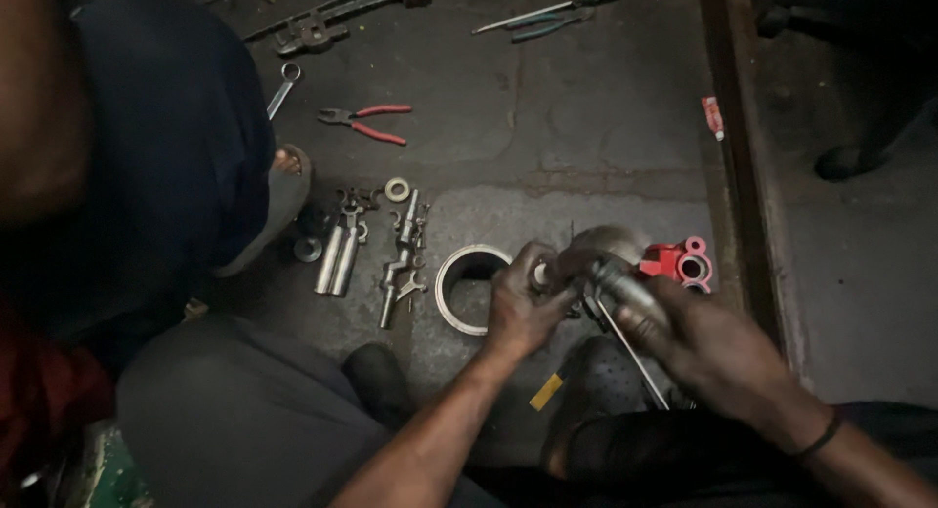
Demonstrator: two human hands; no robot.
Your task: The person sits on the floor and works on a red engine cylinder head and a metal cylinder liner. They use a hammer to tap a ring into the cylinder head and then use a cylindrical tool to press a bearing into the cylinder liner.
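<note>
My left hand [523, 303] grips the end of a round grey metal part [606, 242] held above the dark floor. My right hand [699, 342] is closed around a metal cylinder-shaped tool [625, 288] pressed against that part, with a thin rod [630, 352] running down from it. A red cast housing with round holes [679, 264] lies just behind the hands. A metal ring [449, 288] rests on the floor left of my left hand.
Several metal shafts and fittings [376, 249] lie on the floor at centre left. Red-handled pliers [366, 122], a spanner [283, 88], a pipe wrench [322, 24] and other tools [552, 15] lie farther back. Another person in dark clothes [166, 156] crouches at left. A raised edge [738, 156] runs along the right.
</note>
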